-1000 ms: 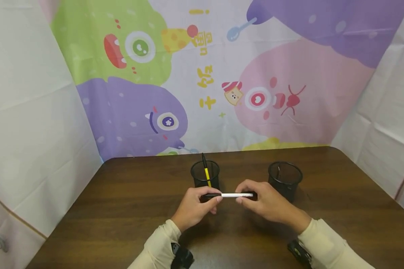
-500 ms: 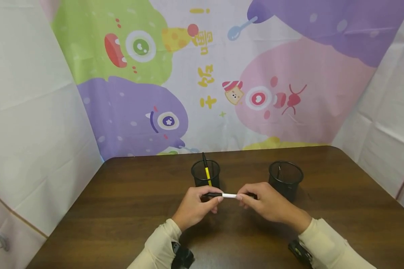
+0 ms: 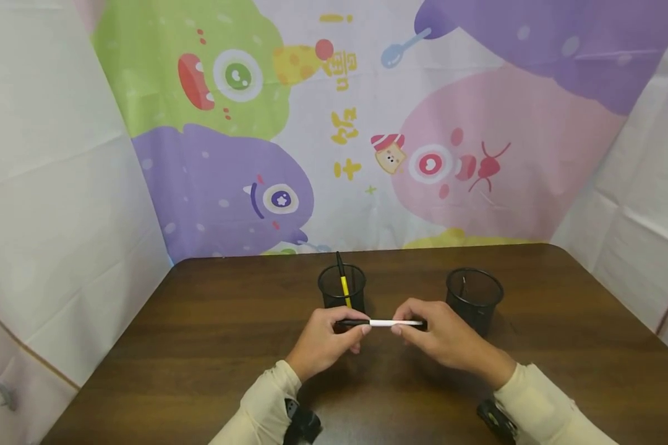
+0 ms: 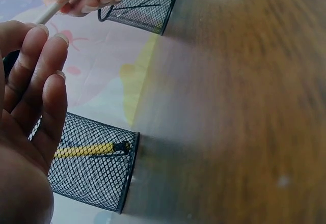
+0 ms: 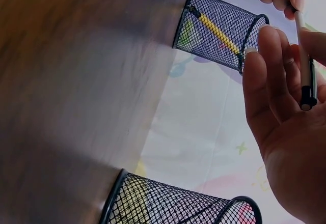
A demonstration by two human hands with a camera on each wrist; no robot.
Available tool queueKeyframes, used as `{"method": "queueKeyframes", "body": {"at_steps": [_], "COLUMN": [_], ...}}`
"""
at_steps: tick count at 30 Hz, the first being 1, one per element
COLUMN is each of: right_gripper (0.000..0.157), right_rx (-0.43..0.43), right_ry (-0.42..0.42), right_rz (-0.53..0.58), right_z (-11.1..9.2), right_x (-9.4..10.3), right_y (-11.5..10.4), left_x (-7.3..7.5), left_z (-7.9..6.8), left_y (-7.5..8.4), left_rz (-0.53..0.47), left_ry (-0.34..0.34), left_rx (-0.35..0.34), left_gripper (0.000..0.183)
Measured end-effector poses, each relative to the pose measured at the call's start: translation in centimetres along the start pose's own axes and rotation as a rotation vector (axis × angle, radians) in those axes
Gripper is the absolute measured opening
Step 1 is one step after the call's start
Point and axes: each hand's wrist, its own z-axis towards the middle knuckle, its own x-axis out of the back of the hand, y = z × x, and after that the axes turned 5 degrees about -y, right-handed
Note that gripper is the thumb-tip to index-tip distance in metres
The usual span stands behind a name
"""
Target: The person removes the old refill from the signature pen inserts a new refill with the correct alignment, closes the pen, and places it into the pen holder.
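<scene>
Both hands hold a slim pen (image 3: 381,323) level above the table, its barrel white and its ends black. My left hand (image 3: 324,340) pinches the black left end between thumb and fingers. Toward the other end, my right hand (image 3: 442,334) grips the white barrel with thumb and fingertips. In the right wrist view the pen's black tail (image 5: 305,98) sticks out past the thumb, with a dark strip alongside it. Behind the left hand stands a black mesh pen holder (image 3: 328,301) with a yellow and black pen (image 3: 344,287) leaning inside.
A second black mesh pen holder (image 3: 473,309) stands behind the right hand, with a thin dark piece inside. The brown wooden table (image 3: 200,346) ends at a cartoon-printed cloth (image 3: 356,210), with white cloth walls (image 3: 50,154) on both sides.
The right hand's fingers have shifted on the pen: half a second ago they covered more of the white barrel, now more of it shows. The left hand keeps its grip.
</scene>
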Motion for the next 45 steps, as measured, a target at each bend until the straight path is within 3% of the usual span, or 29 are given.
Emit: {"method": "queueKeyframes", "body": {"at_steps": [13,18,22,27,36,45], "right_gripper": [0.015,0.007,0.012,0.017,0.014,0.009], "right_rx": [0.006,-0.02,-0.06,-0.048,-0.037,-0.024], "right_ry": [0.007,-0.025,-0.068,-0.078,-0.067,-0.048], "right_rz": [0.003,0.036,0.078,0.039,0.043,0.061], "right_z": [0.1,0.2,0.1,0.1,0.0,0.0], "right_x": [-0.1,0.1,0.2,0.3,0.2,0.0], "right_y": [-0.1,-0.1,0.0,0.0,-0.1,-0.2], "left_x": [-0.1,-0.1,0.0,0.0,-0.1,0.1], "left_z": [0.0,0.0,0.0,-0.2,0.1,0.0], "left_y": [0.1,0.4,1.5,3.0,0.1,0.0], "left_rz": [-0.016,-0.031,-0.039,-0.047,-0.058,-0.049], "left_ry": [0.004,0.008,0.006,0.004,0.004,-0.001], "left_rx": [-0.007,0.0,0.003,-0.024,0.007,-0.003], "left_gripper": [0.015,0.014,0.015,0.015,0.016,0.016]}}
